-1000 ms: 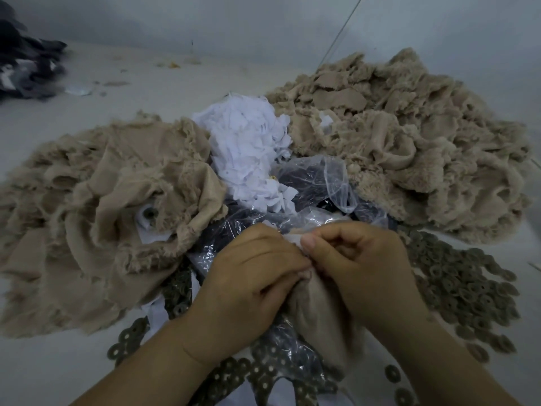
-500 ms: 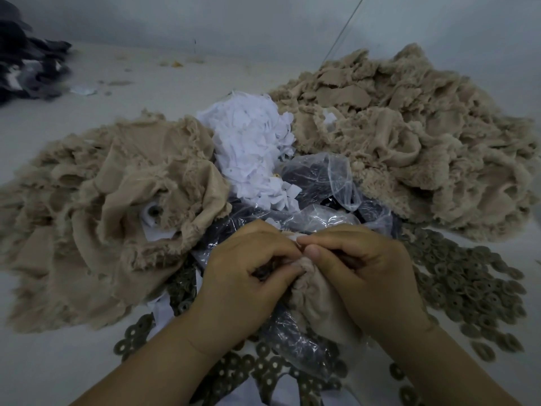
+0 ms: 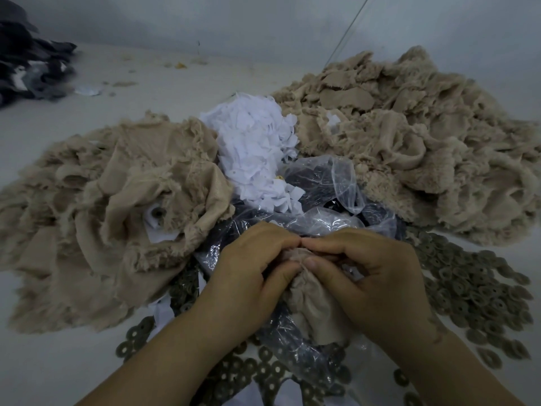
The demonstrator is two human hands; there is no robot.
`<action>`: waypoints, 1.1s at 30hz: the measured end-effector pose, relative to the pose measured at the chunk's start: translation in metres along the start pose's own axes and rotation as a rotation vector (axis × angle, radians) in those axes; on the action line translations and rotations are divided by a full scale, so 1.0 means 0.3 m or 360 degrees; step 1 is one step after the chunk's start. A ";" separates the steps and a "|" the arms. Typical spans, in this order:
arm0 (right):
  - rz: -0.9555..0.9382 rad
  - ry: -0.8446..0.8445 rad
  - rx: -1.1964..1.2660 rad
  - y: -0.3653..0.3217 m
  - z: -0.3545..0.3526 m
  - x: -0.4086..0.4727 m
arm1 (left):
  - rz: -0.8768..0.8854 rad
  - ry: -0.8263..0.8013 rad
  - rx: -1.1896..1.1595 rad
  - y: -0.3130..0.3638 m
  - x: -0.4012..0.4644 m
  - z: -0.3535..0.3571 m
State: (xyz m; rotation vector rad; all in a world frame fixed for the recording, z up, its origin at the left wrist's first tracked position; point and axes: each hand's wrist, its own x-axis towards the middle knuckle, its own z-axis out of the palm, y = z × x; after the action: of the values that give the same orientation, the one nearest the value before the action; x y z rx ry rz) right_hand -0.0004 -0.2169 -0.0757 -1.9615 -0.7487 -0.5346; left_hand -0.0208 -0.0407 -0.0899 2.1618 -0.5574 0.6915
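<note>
Far left, at the back of the pale table [image 3: 58,361]: a dark cloth bundle [image 3: 29,68], partly cut off by the frame.

Nearer and to the right of it, the left fabric heap [image 3: 102,215], beige with frayed edges, spread wide over the table. In a hollow of that heap, a single ring [image 3: 158,213] lying on a bit of white.

Just right of the heap and touching it, a mound of white paper scraps [image 3: 254,148].

In front of the scraps, a crumpled clear plastic bag [image 3: 328,177] with dark pieces inside, too blurred through the film to name.

Low in the middle, above the bag, the left hand [image 3: 251,273], fingers curled, thumb and fingertips pinching the top of a small beige cloth piece [image 3: 313,306]. Cloth piece bunched at the top between the two hands, hanging down over the bag.

Right beside it, the right hand [image 3: 377,276], likewise curled and pinching the same bunched edge. Fingertips of both hands touching above the cloth.

Behind the right hand, the right fabric heap [image 3: 424,148], larger, beige, reaching back toward the wall.

Far right and along the near edge, many flat olive-brown rings [image 3: 474,288], overlapping in a loose layer on the table, some tucked under the bag and the forearms.
</note>
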 end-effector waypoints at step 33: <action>-0.0097 0.0115 -0.0065 -0.012 0.020 -0.016 | 0.0231 0.0311 0.0364 0.004 -0.007 0.031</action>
State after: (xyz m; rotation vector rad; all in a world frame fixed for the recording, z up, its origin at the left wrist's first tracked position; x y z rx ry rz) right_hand -0.0059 -0.2115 -0.0792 -1.9509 -0.7594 -0.6586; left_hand -0.0204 -0.0482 -0.0957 2.2440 -0.5567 1.0784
